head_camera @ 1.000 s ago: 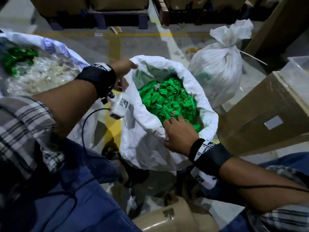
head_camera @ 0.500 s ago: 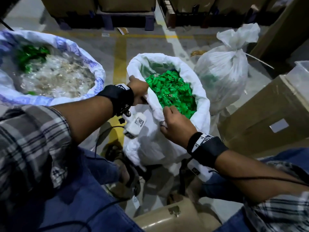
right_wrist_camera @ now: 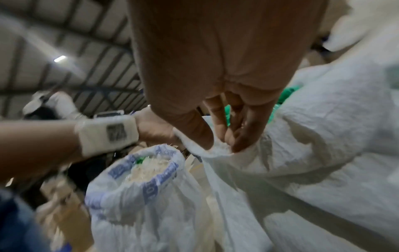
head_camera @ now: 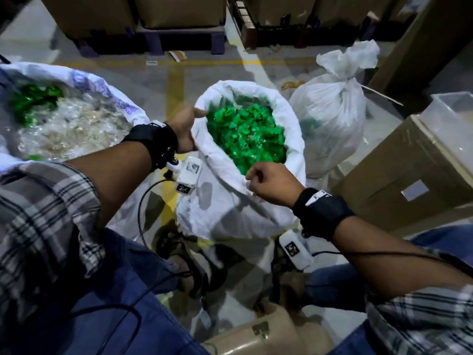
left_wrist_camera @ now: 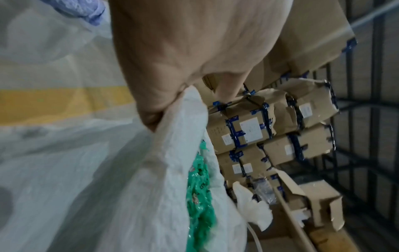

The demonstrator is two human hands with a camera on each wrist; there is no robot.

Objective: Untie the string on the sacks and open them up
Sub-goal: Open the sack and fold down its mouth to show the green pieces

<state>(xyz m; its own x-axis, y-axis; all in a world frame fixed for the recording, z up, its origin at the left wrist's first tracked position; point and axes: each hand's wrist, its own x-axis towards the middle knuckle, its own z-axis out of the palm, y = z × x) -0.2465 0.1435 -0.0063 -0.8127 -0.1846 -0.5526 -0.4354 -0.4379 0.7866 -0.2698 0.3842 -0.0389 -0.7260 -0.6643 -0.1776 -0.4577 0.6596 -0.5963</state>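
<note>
A white woven sack [head_camera: 230,208] stands open on the floor between my knees, its rim rolled down, full of green wrapped pieces [head_camera: 245,134]. My left hand [head_camera: 188,130] grips the rim on the left side; the left wrist view shows the fabric [left_wrist_camera: 179,122] pinched in its palm. My right hand [head_camera: 266,184] pinches the near rim, thumb and fingertips [right_wrist_camera: 239,143] closed on the fold [right_wrist_camera: 215,150]. A second white sack [head_camera: 330,121] stands behind to the right, its neck tied with a string [head_camera: 345,78].
A large open sack [head_camera: 107,96] with blue print, holding pale and green wrappers, stands at the left. A cardboard box [head_camera: 409,170] sits at the right with a clear tub [head_camera: 453,108] on it. Pallets with cartons [head_camera: 179,11] line the back. A tan can [head_camera: 256,336] is near my feet.
Both hands have worked along the green-filled sack's rim. My left hand shifted up the left edge, and my right hand drew the near rim back and now pinches it.
</note>
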